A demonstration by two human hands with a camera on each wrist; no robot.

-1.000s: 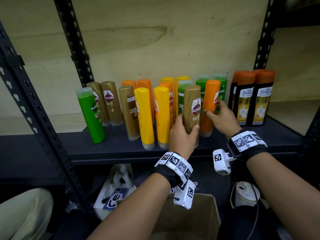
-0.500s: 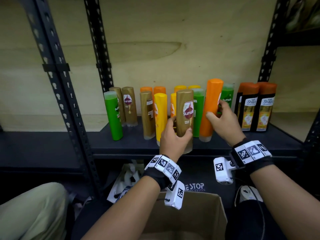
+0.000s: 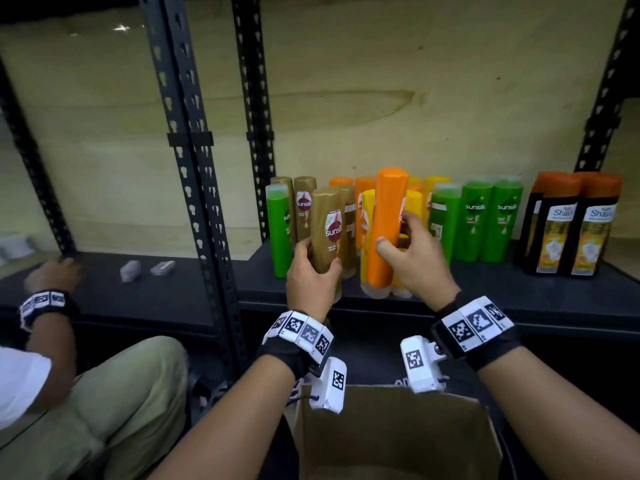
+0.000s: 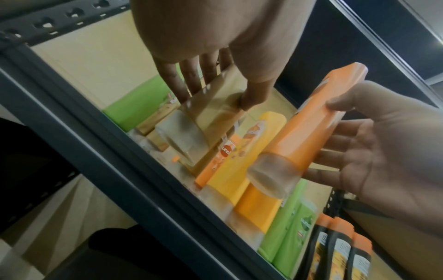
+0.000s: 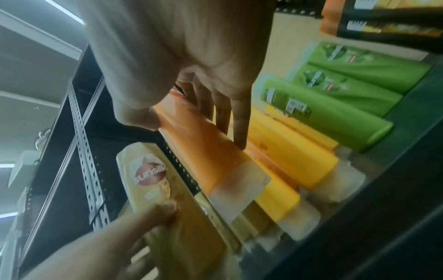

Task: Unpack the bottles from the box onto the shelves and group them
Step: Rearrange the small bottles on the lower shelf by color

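Note:
My left hand (image 3: 313,271) grips a gold Sunsilk bottle (image 3: 325,230) by its lower part, held upright above the front of the black shelf (image 3: 485,296). My right hand (image 3: 412,258) holds an orange bottle (image 3: 386,230), lifted in front of the yellow bottles (image 3: 414,209). The left wrist view shows the gold bottle (image 4: 215,106) under my left fingers (image 4: 189,81) and the orange bottle (image 4: 309,132) against the right palm. In the right wrist view my thumb and fingers (image 5: 237,121) wrap the orange bottle (image 5: 206,151), the gold bottle (image 5: 153,183) beside it. The open cardboard box (image 3: 391,434) sits below my wrists.
On the shelf stand gold (image 3: 304,206), green (image 3: 491,220), orange and yellow bottles, a lone green one (image 3: 278,233) at the left, and black-and-orange bottles (image 3: 571,226) at the right. Black uprights (image 3: 194,188) divide the bays. Another person's hand (image 3: 55,275) rests on the left shelf near two small packets (image 3: 145,270).
My right hand has lifted the orange bottle and carried it left, in front of the yellow bottles. My left hand has carried the gold bottle left toward the other gold ones. The view has swung left.

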